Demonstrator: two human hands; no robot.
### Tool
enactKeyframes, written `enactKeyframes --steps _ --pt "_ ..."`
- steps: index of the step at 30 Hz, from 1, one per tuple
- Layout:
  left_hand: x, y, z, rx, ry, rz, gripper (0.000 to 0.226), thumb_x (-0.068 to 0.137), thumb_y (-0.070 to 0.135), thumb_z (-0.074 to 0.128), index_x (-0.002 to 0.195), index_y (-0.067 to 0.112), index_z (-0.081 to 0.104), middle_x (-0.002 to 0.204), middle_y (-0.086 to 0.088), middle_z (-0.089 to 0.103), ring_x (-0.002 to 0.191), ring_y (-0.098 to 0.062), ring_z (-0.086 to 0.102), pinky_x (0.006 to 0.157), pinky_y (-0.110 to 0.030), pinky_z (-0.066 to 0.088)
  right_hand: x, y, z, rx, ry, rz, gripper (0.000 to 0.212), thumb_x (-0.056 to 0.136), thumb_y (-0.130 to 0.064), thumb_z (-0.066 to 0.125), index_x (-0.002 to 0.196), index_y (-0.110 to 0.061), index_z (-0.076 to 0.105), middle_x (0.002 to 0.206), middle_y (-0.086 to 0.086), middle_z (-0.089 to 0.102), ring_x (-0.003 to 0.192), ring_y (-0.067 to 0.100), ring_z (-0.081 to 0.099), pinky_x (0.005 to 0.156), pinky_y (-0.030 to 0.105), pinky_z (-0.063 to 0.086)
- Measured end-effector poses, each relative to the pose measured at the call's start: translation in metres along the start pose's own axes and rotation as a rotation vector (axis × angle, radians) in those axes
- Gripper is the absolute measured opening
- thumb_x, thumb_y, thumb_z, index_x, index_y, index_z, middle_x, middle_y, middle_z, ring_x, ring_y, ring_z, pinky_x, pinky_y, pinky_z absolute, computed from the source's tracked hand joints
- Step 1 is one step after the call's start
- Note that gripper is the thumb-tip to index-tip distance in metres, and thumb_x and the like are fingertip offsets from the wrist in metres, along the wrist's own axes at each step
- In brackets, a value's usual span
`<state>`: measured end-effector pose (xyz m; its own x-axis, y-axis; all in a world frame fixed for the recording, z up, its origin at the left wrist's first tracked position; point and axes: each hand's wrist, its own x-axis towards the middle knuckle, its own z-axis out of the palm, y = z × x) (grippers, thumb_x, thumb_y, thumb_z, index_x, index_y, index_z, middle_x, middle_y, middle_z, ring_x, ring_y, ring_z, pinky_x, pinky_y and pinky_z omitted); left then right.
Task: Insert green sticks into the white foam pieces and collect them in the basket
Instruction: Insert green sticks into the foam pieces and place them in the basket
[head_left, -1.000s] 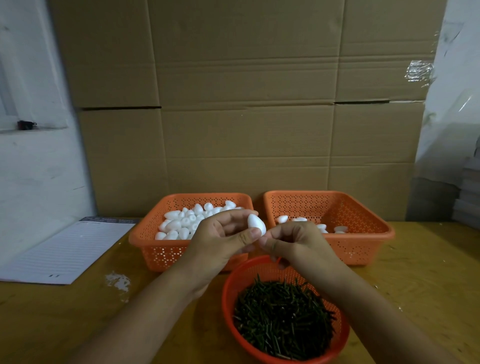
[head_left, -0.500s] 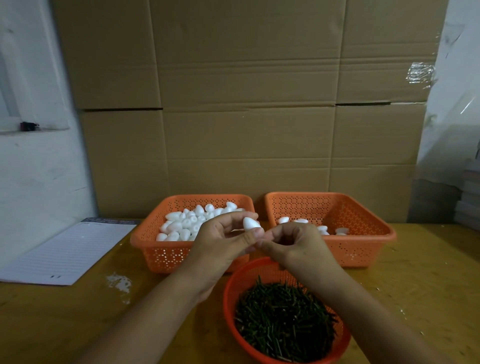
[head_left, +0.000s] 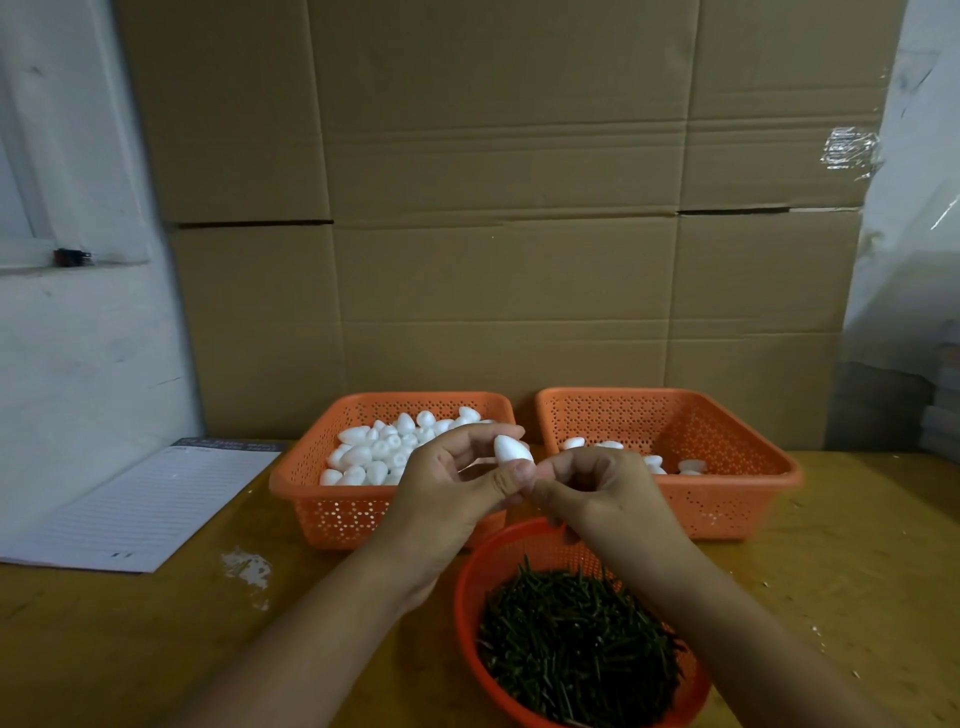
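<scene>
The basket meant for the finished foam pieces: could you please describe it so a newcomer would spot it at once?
Start at the cardboard wall; two orange rectangular baskets stand before it on the table. Take the right-hand basket. It holds only a few white pieces, while the left-hand basket is heaped with them, and the round basket nearest the person holds green sticks.

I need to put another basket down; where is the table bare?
Bare wood right of the round stick basket, below the right-hand orange basket. A smaller patch lies between the notepad and that round basket, with white residue. The centre is crowded by three baskets and both hands.
</scene>
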<state>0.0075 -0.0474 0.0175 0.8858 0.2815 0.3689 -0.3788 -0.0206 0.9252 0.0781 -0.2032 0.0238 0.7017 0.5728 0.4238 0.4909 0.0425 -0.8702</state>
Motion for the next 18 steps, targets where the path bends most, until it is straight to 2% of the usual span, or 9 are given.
enactKeyframes --steps 4,8,14,18 --pt "0.0009 0.0048 -0.0007 -0.047 0.028 0.002 0.041 0.068 0.03 0.084 0.106 0.016 0.075 0.107 -0.005 0.075 0.103 -0.025 0.072 0.09 -0.04 0.059 0.0016 -0.0001 -0.0003 0.021 -0.001 0.012 0.009 0.088 -0.016 0.073 0.079 -0.015 0.074 0.058 -0.004 0.064 0.052 0.011 0.054 0.048 0.021 0.044" --pt "0.001 0.0081 0.0007 -0.094 0.063 0.0 0.035 0.063 0.037 0.084 0.096 0.025 0.079 0.093 0.001 0.074 0.092 -0.018 0.071 0.08 -0.03 0.058 0.0016 0.0013 0.0008 0.027 0.007 -0.007 0.02 0.09 -0.012 0.071 0.072 -0.02 0.074 0.058 -0.003 0.065 0.053 0.01 0.056 0.047 0.021 0.046" --pt "-0.0002 0.0105 0.0005 -0.114 0.074 -0.02 0.039 0.063 0.038 0.084 0.098 0.021 0.078 0.096 -0.004 0.074 0.093 -0.02 0.072 0.079 -0.028 0.058 0.0015 0.0004 0.0003 0.055 0.014 -0.031 0.017 0.092 -0.016 0.069 0.077 -0.017 0.077 0.061 0.003 0.064 0.057 0.016 0.057 0.049 0.023 0.046" --pt "-0.0003 0.0103 0.0008 -0.116 0.067 -0.031 0.041 0.063 0.037 0.084 0.1 0.02 0.078 0.096 -0.003 0.075 0.093 -0.018 0.072 0.079 -0.028 0.058 0.001 0.0003 0.0011 0.04 0.034 -0.057 0.018 0.092 -0.016 0.07 0.075 -0.019 0.076 0.061 0.004 0.064 0.057 0.019 0.055 0.05 0.029 0.045"
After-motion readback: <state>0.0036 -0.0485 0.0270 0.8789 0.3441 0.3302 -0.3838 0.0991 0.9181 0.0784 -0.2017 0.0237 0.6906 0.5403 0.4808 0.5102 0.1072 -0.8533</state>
